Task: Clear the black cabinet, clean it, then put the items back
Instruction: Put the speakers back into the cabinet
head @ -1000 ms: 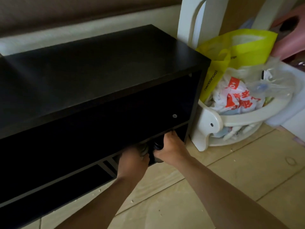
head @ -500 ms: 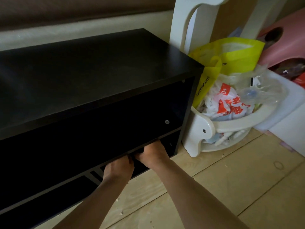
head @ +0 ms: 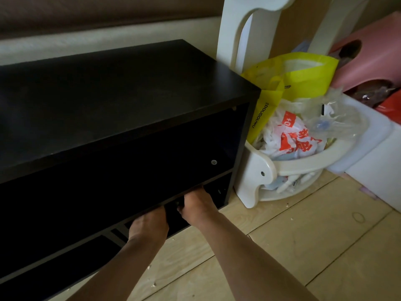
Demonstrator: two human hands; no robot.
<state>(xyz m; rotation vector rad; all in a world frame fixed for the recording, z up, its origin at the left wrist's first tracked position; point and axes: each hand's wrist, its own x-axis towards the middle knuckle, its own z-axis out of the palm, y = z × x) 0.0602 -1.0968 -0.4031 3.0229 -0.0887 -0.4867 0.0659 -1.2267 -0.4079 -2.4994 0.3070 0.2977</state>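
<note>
1. Black cabinet [head: 119, 94] fills the left and centre of the frame. It stands on the wooden floor [head: 314, 235] against the wall, and nothing stands on its top.
2. Its upper compartment [head: 152, 161] is deep in shadow, and no item shows in it.
3. The left grip [head: 149, 224] and right grip [head: 197, 205] reach side by side under the shelf edge into the lower compartment [head: 217, 190], at lower centre. The fingers are lost in the dark, so I cannot tell whether they are spread, pressed together or pinching something.
4. Judging by this, the top looks cleared. This reach could be taking out a last item or returning one. No cloth is in sight, so cleaning cannot be confirmed.
5. At right of the frame, a yellow bag [head: 303, 77] and a white basket [head: 303, 161] sit just beside the cabinet's side.
</note>
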